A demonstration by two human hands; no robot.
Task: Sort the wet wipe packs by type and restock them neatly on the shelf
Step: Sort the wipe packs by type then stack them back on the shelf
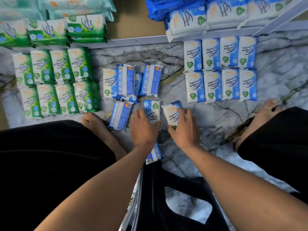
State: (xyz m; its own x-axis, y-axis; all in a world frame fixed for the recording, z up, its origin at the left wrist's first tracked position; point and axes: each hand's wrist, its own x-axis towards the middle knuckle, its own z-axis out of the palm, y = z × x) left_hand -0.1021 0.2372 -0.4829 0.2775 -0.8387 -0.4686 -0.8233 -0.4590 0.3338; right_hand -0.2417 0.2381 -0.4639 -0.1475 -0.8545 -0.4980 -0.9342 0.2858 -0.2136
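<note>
Blue fragrance-free is all that's loose. I see both hands down on the marble floor (216,124), one pack each.
> state of the hands?
Right hand (185,129) grips the tilted pack (173,114), fingers curled over its far edge, thumb under the near end. Left hand (144,125) holds the flipped pack (152,110), thumb along its side.
> which way to the target?
Blue grid (220,70) lies ahead and to the right, so the right hand is the nearer one. The left would have to cross over.
> orientation?
Grid packs run long axis toward the shelf (138,40), labels readable from here. The tilted pack is only slightly off that line, so I judge it needs a small twist. The flipped pack is on axis but reads upside down, so it needs a half turn.
> rest?
Loose pile (128,82) sits between the green grid (53,82) and the blue one, several packs back-side up.
</note>
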